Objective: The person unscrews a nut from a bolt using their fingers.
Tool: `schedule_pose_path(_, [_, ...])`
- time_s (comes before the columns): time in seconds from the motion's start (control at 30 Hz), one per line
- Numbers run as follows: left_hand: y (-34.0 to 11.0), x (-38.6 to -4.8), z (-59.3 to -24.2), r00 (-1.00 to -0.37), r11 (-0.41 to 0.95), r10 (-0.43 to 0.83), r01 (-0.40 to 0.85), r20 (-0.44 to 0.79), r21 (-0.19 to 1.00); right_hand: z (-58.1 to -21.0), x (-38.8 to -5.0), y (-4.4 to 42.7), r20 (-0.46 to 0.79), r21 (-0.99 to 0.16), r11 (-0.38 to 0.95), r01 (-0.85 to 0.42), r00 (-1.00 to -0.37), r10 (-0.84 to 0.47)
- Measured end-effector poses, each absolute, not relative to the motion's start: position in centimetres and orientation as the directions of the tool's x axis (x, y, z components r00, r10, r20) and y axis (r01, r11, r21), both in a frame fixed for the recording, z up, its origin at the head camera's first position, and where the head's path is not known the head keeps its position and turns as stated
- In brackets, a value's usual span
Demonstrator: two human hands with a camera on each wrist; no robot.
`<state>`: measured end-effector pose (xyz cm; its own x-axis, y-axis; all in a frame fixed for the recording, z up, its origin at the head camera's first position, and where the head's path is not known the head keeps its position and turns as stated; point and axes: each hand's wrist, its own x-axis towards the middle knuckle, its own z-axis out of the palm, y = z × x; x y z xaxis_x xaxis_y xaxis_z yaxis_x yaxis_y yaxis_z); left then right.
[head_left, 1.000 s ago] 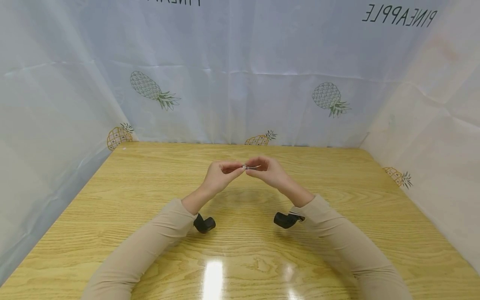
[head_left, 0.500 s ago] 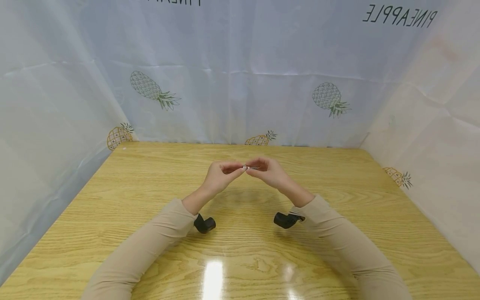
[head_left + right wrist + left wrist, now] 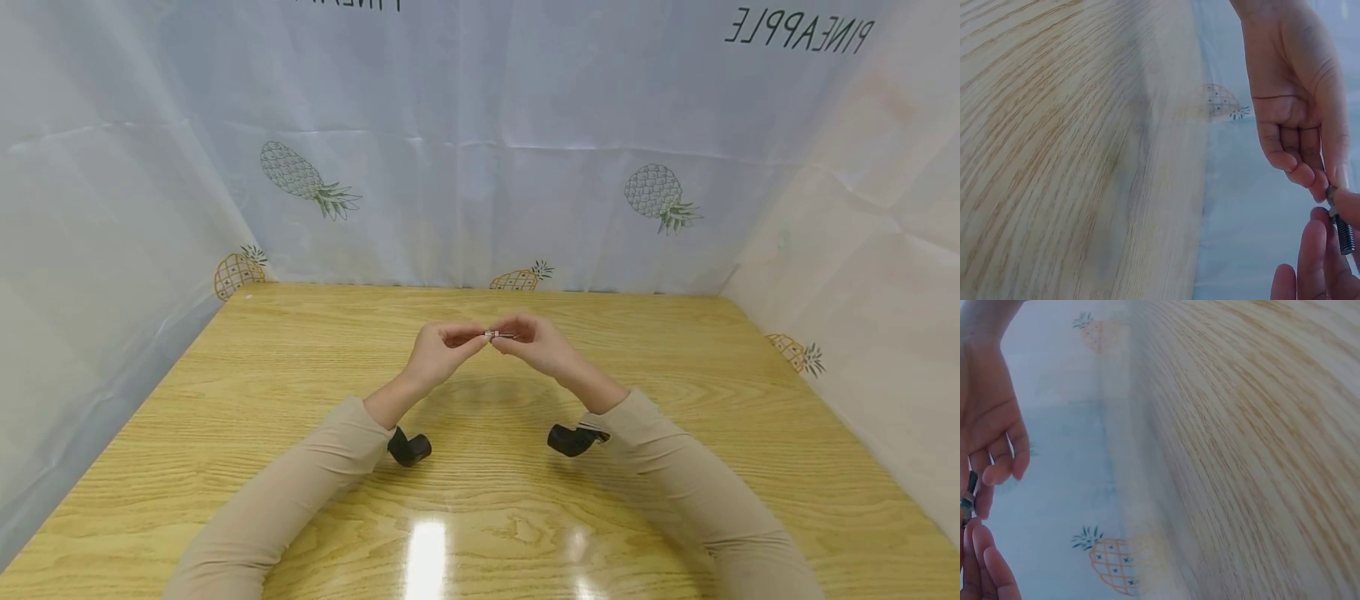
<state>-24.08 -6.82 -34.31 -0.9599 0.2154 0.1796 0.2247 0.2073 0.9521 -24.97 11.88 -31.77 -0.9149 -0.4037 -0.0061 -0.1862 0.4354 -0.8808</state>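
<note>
The left hand (image 3: 437, 354) and right hand (image 3: 546, 346) each pinch a small threaded bolt (image 3: 1345, 234), raised above the bench (image 3: 285, 358) — well in from its side edges, with wide room towards the curtain (image 3: 885, 275) either side.

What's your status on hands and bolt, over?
Left hand and right hand pinch the threaded bolt. Bolt above table, threaded end toward right hand. No obstruction visible.

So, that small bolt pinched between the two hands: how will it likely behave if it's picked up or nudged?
The bolt looks metallic, so it's probably stiff and fairly heavy for its size. Its rounded shank suggests it could roll if laid sideways and pushed. The visible threads likely make that end less slippery than smooth metal.
</note>
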Motion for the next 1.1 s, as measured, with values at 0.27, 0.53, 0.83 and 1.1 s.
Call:
schedule_pose_path(0.27, [-6.88, -24.19, -34.36, -0.955, 0.207, 0.226, 0.238, 0.190, 0.949, -31.75, -24.99, 11.79, -0.016, -0.894, 0.415, -0.167, -0.915, -0.403])
schedule_pose_path(0.53, [-6.89, -24.06, -34.36, -0.958, 0.209, 0.222, 0.227, 0.179, 0.951, -31.74, -24.95, 11.79, -0.019, -0.882, 0.440, -0.166, -0.923, -0.385])
schedule_pose_path(0.83, [-6.88, -24.24, -34.55, -0.956, 0.214, 0.226, 0.235, 0.186, 0.948, -31.86, -25.01, 11.86, 0.001, -0.884, 0.432, -0.178, -0.925, -0.379])
schedule_pose_path(1.1, [-7.01, -24.24, -34.52, -0.958, 0.217, 0.224, 0.226, 0.176, 0.950, -31.90, -25.15, 11.85, -0.031, -0.881, 0.445, -0.160, -0.920, -0.392])
